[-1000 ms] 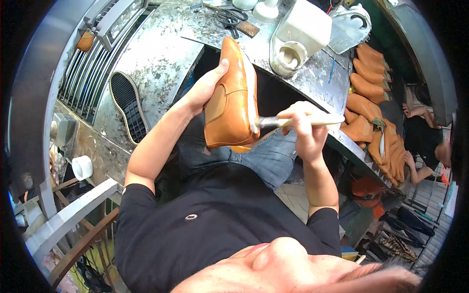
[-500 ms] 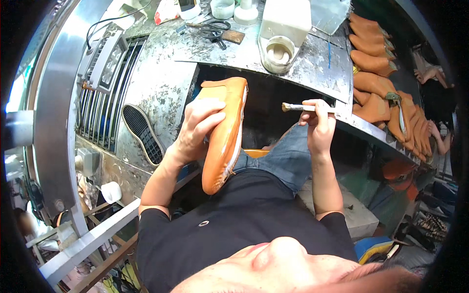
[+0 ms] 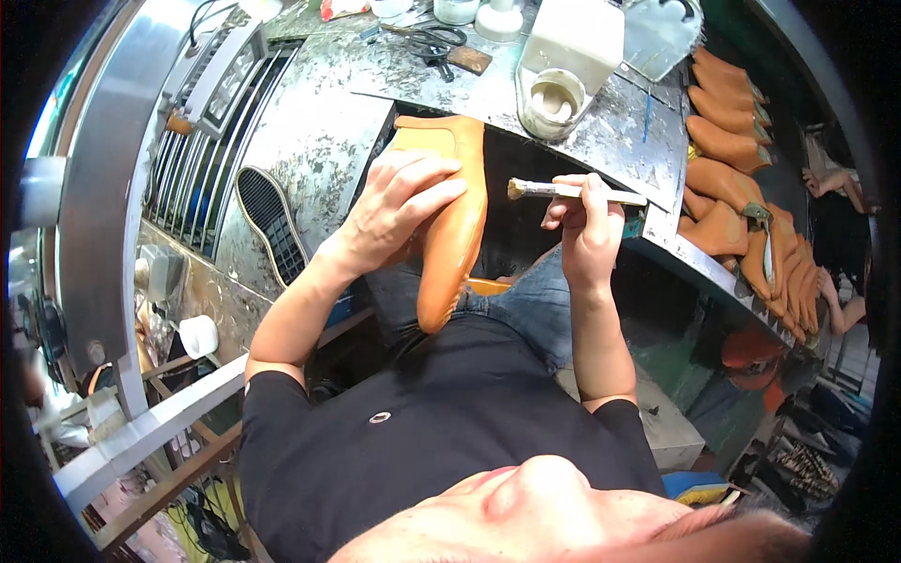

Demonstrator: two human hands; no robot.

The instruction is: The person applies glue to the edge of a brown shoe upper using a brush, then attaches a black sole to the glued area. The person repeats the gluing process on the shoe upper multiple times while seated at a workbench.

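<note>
Held up over my lap is an orange-tan shoe upper [image 3: 457, 225], its toe pointing down toward me. My left hand [image 3: 399, 202] grips it from the left side, fingers spread across its top. My right hand [image 3: 591, 230] pinches a small brush [image 3: 563, 190] by its pale handle, bristles toward the upper and a gap between them. Left of my left hand, a black shoe sole [image 3: 270, 220] with a pale rim lies on the stained metal worktop [image 3: 324, 155]. A white glue container [image 3: 554, 101] with a round front opening stands beyond the brush.
Scissors [image 3: 432, 42] and a small brown block [image 3: 469, 60] lie at the back of the worktop. Several orange uppers [image 3: 727, 178] are stacked at the right. A lamp-like fixture [image 3: 221, 84] sits over metal bars at left. Other people's arms [image 3: 835, 183] show at the far right.
The upper has turned, so less of its whitish lower edge shows, and it sits slightly farther right and away from me. The brush has moved left, nearer the upper. The whole view has shifted slightly.
</note>
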